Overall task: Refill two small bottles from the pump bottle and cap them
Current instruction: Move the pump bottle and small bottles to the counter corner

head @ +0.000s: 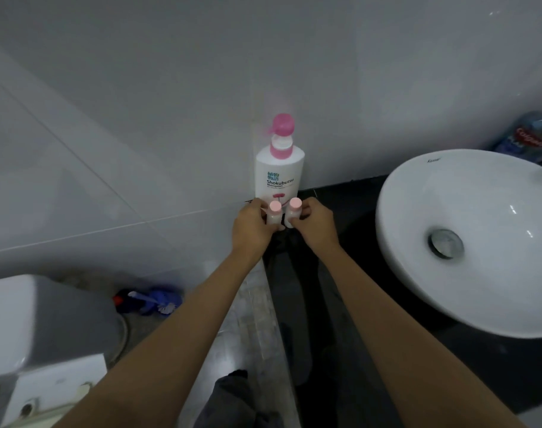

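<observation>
Two hands: left hand [253,227] grip clamped on left small bottle [274,215], right hand [317,225] on right small bottle [293,213]; one pump bottle [279,168] behind.

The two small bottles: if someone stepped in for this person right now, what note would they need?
Left hand grips the left small bottle; right hand grips the right small bottle. Both stand on the dark counter in front of the pump bottle, pink caps on. Whether they have been filled cannot be seen. Left: check the fill; if empty, uncap, pump, recap.
</observation>
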Tool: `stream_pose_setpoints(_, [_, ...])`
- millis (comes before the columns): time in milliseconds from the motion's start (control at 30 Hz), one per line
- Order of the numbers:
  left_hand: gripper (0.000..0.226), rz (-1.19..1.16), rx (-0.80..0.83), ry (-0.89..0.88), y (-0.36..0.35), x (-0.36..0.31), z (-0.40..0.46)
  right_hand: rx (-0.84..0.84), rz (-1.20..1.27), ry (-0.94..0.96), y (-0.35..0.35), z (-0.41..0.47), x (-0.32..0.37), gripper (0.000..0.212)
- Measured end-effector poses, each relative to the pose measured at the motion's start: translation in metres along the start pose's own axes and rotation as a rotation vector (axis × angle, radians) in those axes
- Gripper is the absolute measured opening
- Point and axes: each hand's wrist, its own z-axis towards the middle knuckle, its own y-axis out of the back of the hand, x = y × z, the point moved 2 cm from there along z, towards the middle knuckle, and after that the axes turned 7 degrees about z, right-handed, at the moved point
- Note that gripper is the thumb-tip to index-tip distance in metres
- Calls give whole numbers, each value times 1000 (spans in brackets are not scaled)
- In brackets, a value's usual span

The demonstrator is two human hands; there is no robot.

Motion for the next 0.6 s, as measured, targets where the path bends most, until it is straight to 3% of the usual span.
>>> stream_pose_setpoints(167, [25,-103,3,20,-5,5,-3,11,9,-12,-5,2,1,20])
stream_pose_setpoints(600, [23,-80,25,-3,-1,4,-3,41,-50,-50,-3,-3,-1,31])
